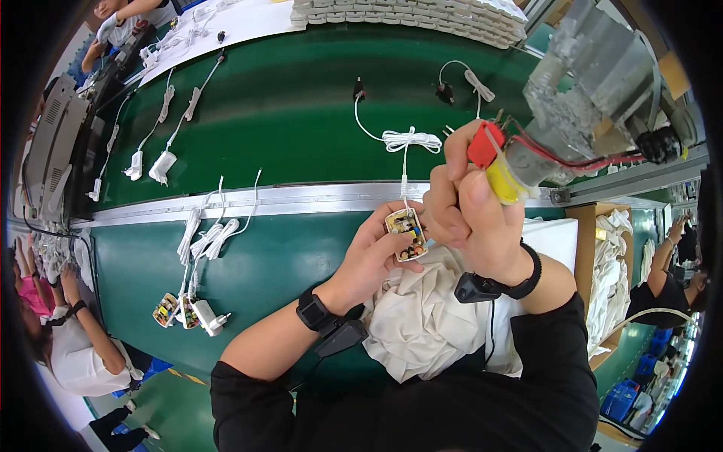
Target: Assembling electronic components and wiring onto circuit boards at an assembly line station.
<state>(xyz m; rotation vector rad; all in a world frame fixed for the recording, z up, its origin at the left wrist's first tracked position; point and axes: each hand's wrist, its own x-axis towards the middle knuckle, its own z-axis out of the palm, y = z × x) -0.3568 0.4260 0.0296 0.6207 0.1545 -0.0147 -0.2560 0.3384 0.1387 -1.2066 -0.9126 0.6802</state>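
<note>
My left hand (369, 248) holds a small power adapter (407, 235) with its white casing open and the circuit board facing up. From the adapter's far end a white cord (410, 140) runs up to a tied coil on the green belt. Raised to the right, my right hand (478, 222) has its fingers curled at the red-and-yellow end (487, 145) of a grey device (584, 75) with red and black wires and clear, glue-like strands. Whether the fingers grip it firmly is partly hidden. Under my hands lies crumpled cream cloth (418, 324).
Several adapters (188, 313) with coiled cords lie on the near green table at left. Beyond a metal rail (301, 197), the green belt (279, 120) carries more corded adapters. Stacked white pieces (407, 15) stand at the back. A cardboard box (599, 218) is at right; other people work on both sides.
</note>
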